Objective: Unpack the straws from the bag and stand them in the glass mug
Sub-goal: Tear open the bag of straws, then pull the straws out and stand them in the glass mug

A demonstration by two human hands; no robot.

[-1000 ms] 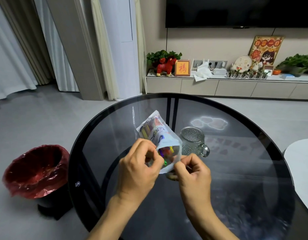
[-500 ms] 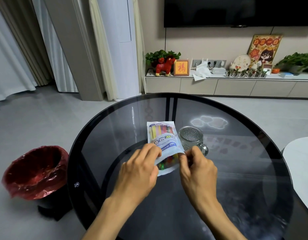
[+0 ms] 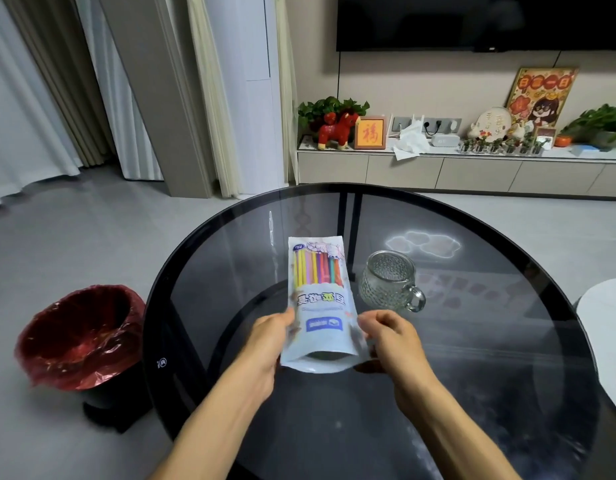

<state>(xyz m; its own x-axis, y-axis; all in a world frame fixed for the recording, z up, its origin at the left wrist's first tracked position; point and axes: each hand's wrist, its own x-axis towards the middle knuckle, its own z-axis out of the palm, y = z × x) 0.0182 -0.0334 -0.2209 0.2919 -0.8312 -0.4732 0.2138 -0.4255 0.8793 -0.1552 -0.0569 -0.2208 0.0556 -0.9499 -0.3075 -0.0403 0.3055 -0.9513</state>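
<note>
Compared with half a second ago, I see the bag (image 3: 318, 303) stretched out longer and flatter in front of me, with more of its printed face showing, and my hands spread wider apart along its near end. A second ago it was tilted off to the left of the glass mug (image 3: 389, 280); now it runs almost straight. Its long axis points away from me, the sealed end with the window of coloured straws (image 3: 317, 270) lying farthest and just left of the mug, the near end bowed open toward me. The straws run lengthwise along the bag, in line with it. My left hand (image 3: 265, 344) pinches the bag's left edge, fingers curled shut on it; my right hand (image 3: 391, 336) grips the right edge the same way, closer to me than the mug. The mug stands upright on the round dark glass worktop (image 3: 472, 341), its handle turned to the right, apart from the bag. A red-lined bin (image 3: 81, 336) sits on the floor well left of the mug.
</note>
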